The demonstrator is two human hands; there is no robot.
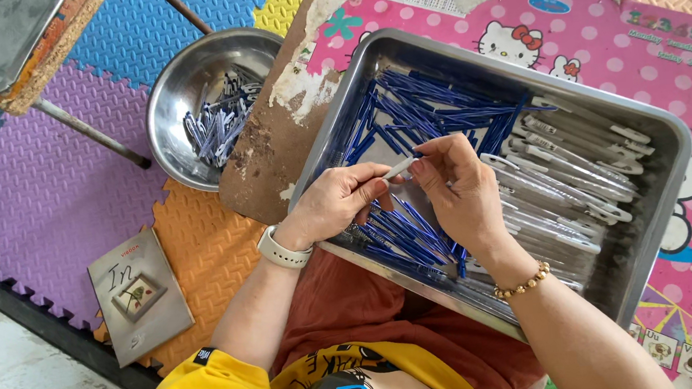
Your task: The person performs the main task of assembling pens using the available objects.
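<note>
My left hand and my right hand meet over a steel tray. Between their fingertips they pinch a white pen barrel. The tray holds several thin blue pen refills at its far left and near left, and several white pen barrels on its right side. A white watch sits on my left wrist and a bead bracelet on my right wrist.
A round steel bowl with several assembled pens stands left of the tray on foam floor mats. The tray rests on a low pink picture-printed table. A grey booklet lies on the orange mat. A table leg crosses the upper left.
</note>
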